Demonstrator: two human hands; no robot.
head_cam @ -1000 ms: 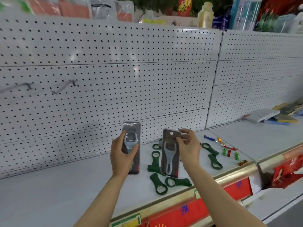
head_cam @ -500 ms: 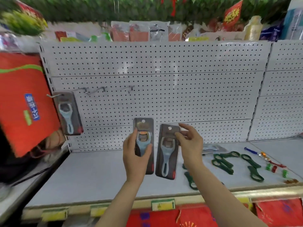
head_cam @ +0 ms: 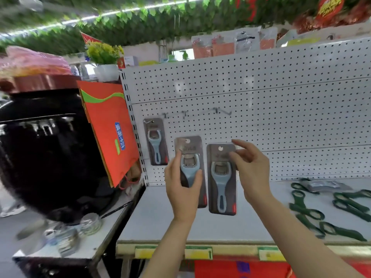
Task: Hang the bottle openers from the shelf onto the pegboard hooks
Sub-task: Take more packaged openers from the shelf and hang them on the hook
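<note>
My left hand [head_cam: 183,189] grips a carded light-blue bottle opener [head_cam: 189,157] by its lower half, held upright before the white pegboard [head_cam: 271,121]. My right hand [head_cam: 253,169] pinches the top right edge of a second carded opener [head_cam: 220,177], which hangs down beside the first. A third carded opener [head_cam: 155,141] hangs on the leftmost hook [head_cam: 149,121]. Three bare hooks [head_cam: 185,114] stick out of the board to its right, above both held cards.
Several dark green openers [head_cam: 307,209] and another carded pack [head_cam: 323,185] lie on the white shelf [head_cam: 156,223] at right. A red paper bag [head_cam: 110,133] hangs at the pegboard's left edge. A black round object [head_cam: 46,153] and small tins [head_cam: 88,223] stand left.
The view has swung left and up along the pegboard. Both hands have carried their carded openers up from the shelf, close under the hooks. The hanging opener and bare hooks have come into view.
</note>
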